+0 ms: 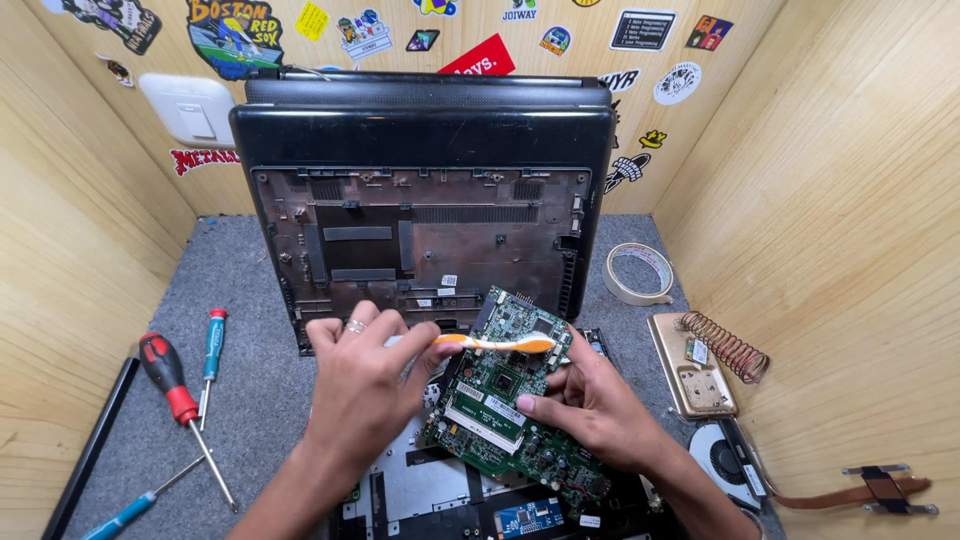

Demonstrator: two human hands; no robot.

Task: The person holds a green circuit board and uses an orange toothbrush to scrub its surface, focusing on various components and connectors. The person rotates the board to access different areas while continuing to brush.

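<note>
Orange and white, the toothbrush (495,344) sits pinched in your left hand (365,385), its head laid flat on the top end of the green motherboard (505,400). Your right hand (595,405) grasps that board by its right edge, holding it tilted above the opened laptop base (420,225), near the front edge of the grey mat (240,290). Sweep lightly, bristles away from the chips and connectors, keeping your thumb off the memory slot.
</note>
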